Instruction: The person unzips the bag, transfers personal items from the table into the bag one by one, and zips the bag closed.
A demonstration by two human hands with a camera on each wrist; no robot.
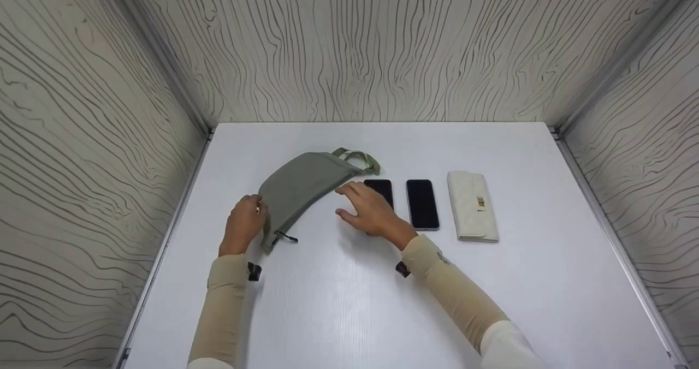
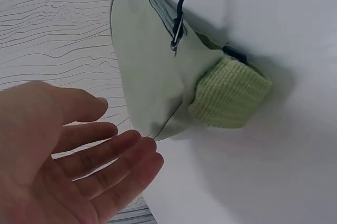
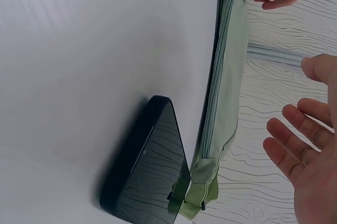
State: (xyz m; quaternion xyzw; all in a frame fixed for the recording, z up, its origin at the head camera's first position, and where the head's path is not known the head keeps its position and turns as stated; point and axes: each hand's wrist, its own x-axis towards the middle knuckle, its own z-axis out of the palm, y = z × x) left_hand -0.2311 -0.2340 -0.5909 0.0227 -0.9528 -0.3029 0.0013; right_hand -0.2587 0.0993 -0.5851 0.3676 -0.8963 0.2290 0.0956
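A grey-green waist bag (image 1: 306, 186) lies at a slant on the white table, its zipper pull (image 1: 286, 237) sticking out near the lower end. Beside the bag's left end is my left hand (image 1: 246, 224), fingers loosely bent. In the left wrist view its fingertips (image 2: 150, 161) come close to the bag's corner; whether they touch, I cannot tell. My right hand (image 1: 371, 210) is spread above the table between the bag and a dark phone (image 1: 380, 186), partly covering that phone. Nothing is between the right fingers (image 3: 284, 145).
To the right lies a second dark phone (image 1: 422, 205), and beyond it a cream quilted wallet (image 1: 471, 208) with a gold clasp. The bag's green strap (image 1: 368, 159) loops out at its upper end. Wood-grain panels (image 1: 349, 47) stand behind and along both sides of the table.
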